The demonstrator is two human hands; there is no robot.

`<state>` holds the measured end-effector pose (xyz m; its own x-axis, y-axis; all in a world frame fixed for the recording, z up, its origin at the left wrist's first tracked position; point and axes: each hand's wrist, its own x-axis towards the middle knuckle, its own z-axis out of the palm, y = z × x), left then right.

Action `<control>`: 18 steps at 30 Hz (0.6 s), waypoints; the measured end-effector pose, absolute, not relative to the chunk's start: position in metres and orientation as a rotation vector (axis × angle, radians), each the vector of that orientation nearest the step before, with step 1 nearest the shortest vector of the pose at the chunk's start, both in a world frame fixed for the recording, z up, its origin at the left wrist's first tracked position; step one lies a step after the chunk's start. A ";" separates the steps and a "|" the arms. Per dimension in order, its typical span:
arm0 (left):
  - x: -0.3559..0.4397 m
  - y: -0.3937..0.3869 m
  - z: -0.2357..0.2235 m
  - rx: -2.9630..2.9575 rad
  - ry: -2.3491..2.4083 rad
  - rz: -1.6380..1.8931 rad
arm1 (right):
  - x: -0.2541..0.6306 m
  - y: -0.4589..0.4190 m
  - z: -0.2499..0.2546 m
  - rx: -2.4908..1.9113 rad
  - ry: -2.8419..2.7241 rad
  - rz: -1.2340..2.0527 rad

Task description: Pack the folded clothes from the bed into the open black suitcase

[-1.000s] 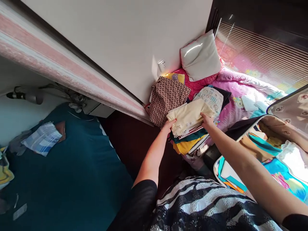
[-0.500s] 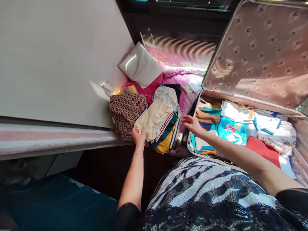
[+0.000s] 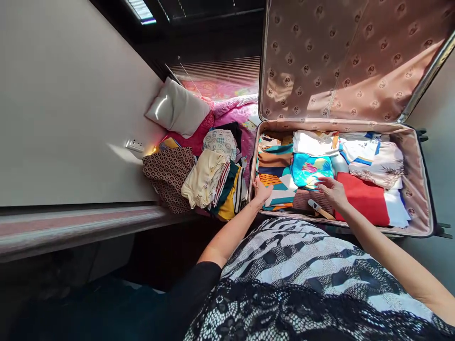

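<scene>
An open suitcase [image 3: 419, 208] with pink patterned lining holds folded clothes. My left hand [image 3: 262, 191] is at its left end, thumb apart from the fingers, touching the edge of a multicoloured geometric-print garment [image 3: 284, 187]; no cloth shows gripped in it. Over the middle of the case, my right hand [image 3: 333, 192] has its fingers apart and slightly bent, by the lower edge of a bright blue printed garment [image 3: 311, 169]. Just right of that hand lies a folded red garment [image 3: 366, 201]. Below it is a brown strap with a white end [image 3: 320, 208].
Left of the suitcase is a pile with folded cream cloth [image 3: 204, 177], a brown patterned garment [image 3: 168, 170] and striped and yellow clothes. A pale pillow [image 3: 179, 109] leans by the white wall [image 3: 71, 94]. The raised suitcase lid [image 3: 334, 61] stands behind.
My left hand has let go of the cream cloth on the pile and moved right to the suitcase. My right hand has moved from the gap beside the pile to over the packed clothes. The view has turned right.
</scene>
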<state>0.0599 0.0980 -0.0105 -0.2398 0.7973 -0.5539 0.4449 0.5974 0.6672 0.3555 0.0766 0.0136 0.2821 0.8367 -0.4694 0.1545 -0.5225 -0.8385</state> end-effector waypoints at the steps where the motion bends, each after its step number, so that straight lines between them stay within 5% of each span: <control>1: 0.065 0.099 -0.010 0.981 1.947 0.408 | 0.358 0.074 0.012 -1.864 -0.910 1.296; 6: 0.088 0.094 -0.005 1.243 2.023 0.398 | 0.363 0.074 0.000 -1.936 -1.297 1.242; 13: 0.122 0.076 -0.004 1.665 1.787 0.378 | 0.363 0.101 -0.010 -1.932 -2.092 0.759; 18: 0.133 0.076 -0.007 1.654 1.707 0.467 | 0.363 0.137 -0.007 -1.861 -2.187 0.846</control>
